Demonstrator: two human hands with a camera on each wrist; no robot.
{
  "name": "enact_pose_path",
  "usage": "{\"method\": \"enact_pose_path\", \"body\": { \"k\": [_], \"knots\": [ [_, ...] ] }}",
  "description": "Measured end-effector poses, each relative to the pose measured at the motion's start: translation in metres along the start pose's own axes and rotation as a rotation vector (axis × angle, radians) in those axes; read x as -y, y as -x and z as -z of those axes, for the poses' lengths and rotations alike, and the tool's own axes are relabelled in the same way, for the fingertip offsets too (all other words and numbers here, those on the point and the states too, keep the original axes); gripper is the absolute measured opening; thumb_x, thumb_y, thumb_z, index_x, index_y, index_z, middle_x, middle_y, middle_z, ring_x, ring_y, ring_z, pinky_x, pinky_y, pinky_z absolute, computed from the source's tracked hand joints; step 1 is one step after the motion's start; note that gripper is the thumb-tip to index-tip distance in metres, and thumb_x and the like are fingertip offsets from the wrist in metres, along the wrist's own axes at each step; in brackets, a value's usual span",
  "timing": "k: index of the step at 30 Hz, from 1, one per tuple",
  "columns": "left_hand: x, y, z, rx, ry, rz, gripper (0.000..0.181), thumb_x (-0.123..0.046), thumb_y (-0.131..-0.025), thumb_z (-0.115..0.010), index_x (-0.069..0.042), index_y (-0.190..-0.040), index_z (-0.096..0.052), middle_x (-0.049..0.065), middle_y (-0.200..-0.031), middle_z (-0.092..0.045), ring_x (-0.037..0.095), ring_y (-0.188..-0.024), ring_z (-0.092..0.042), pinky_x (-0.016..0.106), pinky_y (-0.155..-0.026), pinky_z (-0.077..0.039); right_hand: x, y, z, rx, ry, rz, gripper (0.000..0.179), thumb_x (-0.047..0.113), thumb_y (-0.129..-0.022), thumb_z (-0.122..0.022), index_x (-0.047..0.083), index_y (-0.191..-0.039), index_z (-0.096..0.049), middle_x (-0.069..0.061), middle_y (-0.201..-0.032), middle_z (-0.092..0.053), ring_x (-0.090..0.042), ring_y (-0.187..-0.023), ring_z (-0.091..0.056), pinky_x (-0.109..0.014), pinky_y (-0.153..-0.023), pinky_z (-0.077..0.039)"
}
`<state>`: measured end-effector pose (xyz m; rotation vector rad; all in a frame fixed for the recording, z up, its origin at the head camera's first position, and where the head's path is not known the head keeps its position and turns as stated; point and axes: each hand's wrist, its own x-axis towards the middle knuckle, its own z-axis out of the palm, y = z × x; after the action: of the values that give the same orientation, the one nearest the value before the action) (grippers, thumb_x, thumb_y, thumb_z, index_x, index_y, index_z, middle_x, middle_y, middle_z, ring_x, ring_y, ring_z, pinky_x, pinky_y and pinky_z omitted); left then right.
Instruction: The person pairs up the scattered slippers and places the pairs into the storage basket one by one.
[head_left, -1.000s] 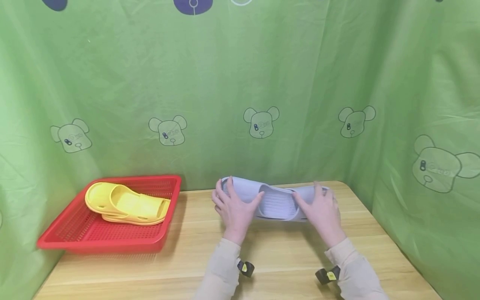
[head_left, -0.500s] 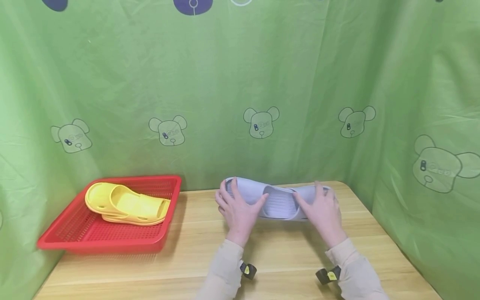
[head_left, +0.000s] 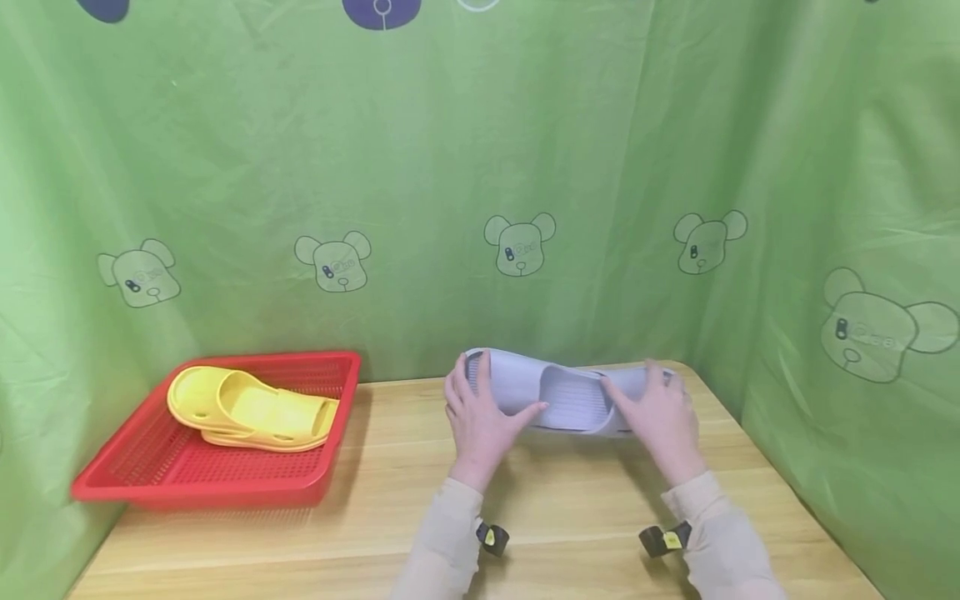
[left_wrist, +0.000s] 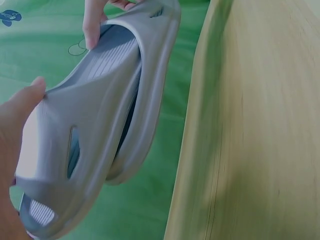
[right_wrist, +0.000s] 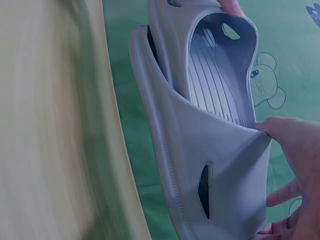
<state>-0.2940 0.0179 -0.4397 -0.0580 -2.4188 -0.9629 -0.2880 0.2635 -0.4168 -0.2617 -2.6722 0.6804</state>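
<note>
Two grey-lavender slippers, nested sole-inward with the toe of each pointing outward, are held sideways above the far part of the wooden table. My left hand (head_left: pixel 483 425) grips the left slipper (head_left: pixel 517 379), thumb on its strap edge and fingers round its toe end. At the other end, my right hand (head_left: pixel 663 421) grips the right slipper (head_left: pixel 628 382) the same way. In the left wrist view the near slipper (left_wrist: pixel 92 130) overlaps the far slipper (left_wrist: pixel 155 75). The right wrist view shows the heel of one tucked into the strap of the other slipper (right_wrist: pixel 235 165).
A red plastic basket (head_left: pixel 217 493) stands on the left of the wooden table (head_left: pixel 570 517). Inside it lie yellow clogs (head_left: pixel 270 408), one on top of the other. Green curtain (head_left: pixel 420 167) with bear prints encloses the back and sides.
Both hands and the slippers between them have shifted a little to the right. The basket and the yellow clogs stay where they were.
</note>
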Motion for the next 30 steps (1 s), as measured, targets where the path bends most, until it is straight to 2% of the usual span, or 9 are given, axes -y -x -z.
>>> {"method": "enact_pose_path", "body": {
  "k": [7,11,15,22,26,30],
  "knots": [
    [0.006,-0.003,0.002,0.063,-0.023,-0.153,0.115,-0.073,-0.058,-0.077,-0.028,-0.152,-0.028,0.011,-0.162,-0.013,0.035,-0.148,-0.011,0.059,-0.116,-0.023,-0.001,-0.002,0.008,0.011,0.005,-0.003,0.103,0.076,-0.084,-0.047,-0.003,-0.148,-0.029,-0.045,-0.138,-0.035,-0.064,-0.114,-0.044,-0.070,-0.086,-0.043],
    [0.010,-0.005,0.004,0.114,-0.067,-0.227,0.116,-0.070,-0.057,-0.080,-0.030,-0.152,-0.026,0.010,-0.163,-0.011,0.036,-0.149,-0.007,0.060,-0.117,-0.021,-0.004,-0.004,0.011,0.024,0.010,-0.016,0.105,0.077,-0.084,-0.046,-0.002,-0.149,-0.027,-0.045,-0.141,-0.030,-0.064,-0.114,-0.044,-0.071,-0.085,-0.044],
    [0.013,-0.006,0.007,0.147,-0.114,-0.272,0.118,-0.065,-0.056,-0.083,-0.031,-0.153,-0.025,0.010,-0.163,-0.010,0.038,-0.149,-0.006,0.061,-0.117,-0.020,-0.008,-0.005,0.015,0.021,0.018,-0.013,0.107,0.078,-0.083,-0.046,-0.002,-0.150,-0.025,-0.047,-0.139,-0.030,-0.065,-0.110,-0.046,-0.070,-0.079,-0.046],
    [0.017,-0.009,0.009,0.199,-0.127,-0.287,0.117,-0.055,-0.058,-0.088,-0.035,-0.153,-0.023,0.009,-0.164,-0.009,0.035,-0.151,0.000,0.059,-0.120,-0.014,-0.010,-0.006,0.021,0.006,0.019,0.012,0.106,0.076,-0.083,-0.050,-0.004,-0.149,-0.027,-0.047,-0.134,-0.034,-0.064,-0.105,-0.048,-0.069,-0.078,-0.046],
    [0.018,-0.009,0.009,0.203,-0.152,-0.347,0.115,-0.047,-0.058,-0.090,-0.034,-0.152,-0.026,0.010,-0.162,-0.014,0.037,-0.150,-0.007,0.061,-0.118,-0.015,-0.011,-0.006,0.022,0.016,0.021,0.015,0.106,0.076,-0.082,-0.051,-0.002,-0.149,-0.026,-0.047,-0.136,-0.033,-0.064,-0.105,-0.048,-0.069,-0.078,-0.045],
    [0.019,-0.008,0.008,0.207,-0.191,-0.403,0.112,-0.048,-0.060,-0.089,-0.031,-0.152,-0.027,0.010,-0.159,-0.024,0.036,-0.148,-0.015,0.059,-0.118,-0.020,-0.012,-0.007,0.023,0.015,0.016,0.018,0.107,0.077,-0.081,-0.051,0.000,-0.150,-0.027,-0.046,-0.137,-0.032,-0.065,-0.106,-0.047,-0.070,-0.078,-0.045]
  ]
}}
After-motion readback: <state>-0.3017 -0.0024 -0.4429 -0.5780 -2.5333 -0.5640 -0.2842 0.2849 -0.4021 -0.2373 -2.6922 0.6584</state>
